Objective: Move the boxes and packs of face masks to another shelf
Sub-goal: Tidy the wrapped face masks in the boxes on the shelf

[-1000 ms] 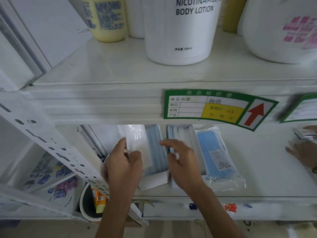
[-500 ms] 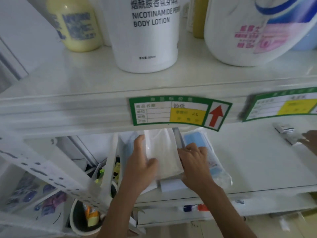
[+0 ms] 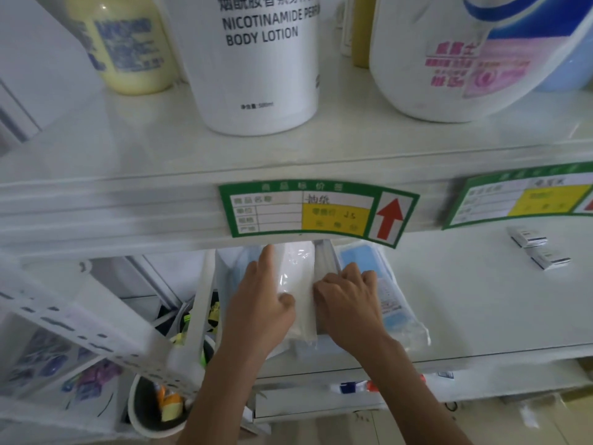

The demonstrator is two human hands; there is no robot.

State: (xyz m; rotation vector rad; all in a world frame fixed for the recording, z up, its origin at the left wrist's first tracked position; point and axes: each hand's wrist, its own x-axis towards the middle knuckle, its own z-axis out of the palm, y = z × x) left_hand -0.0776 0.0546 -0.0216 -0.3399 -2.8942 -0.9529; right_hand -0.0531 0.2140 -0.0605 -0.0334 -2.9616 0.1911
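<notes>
On the lower white shelf (image 3: 481, 316), under the price label, stand clear plastic packs of face masks. A white pack (image 3: 298, 284) is upright between my two hands. My left hand (image 3: 260, 306) presses its left side, index finger pointing up, thumb on its front. On the pack's right edge my right hand (image 3: 346, 300) is curled. A pack of blue masks (image 3: 385, 293) lies flat to the right, partly under my right hand. Another blue pack (image 3: 234, 268) stands behind my left hand, mostly hidden.
The upper shelf (image 3: 128, 149) carries a body lotion bottle (image 3: 256, 59), a yellow bottle (image 3: 125, 46) and a big white jug (image 3: 465, 53). Two small boxes (image 3: 539, 248) lie at the lower shelf's right. A perforated white upright (image 3: 80, 322) and a bin (image 3: 154, 409) are lower left.
Both hands have closed in on the white pack and now hold it upright between them. The view has shifted to the right; another person's hand at the right edge is gone.
</notes>
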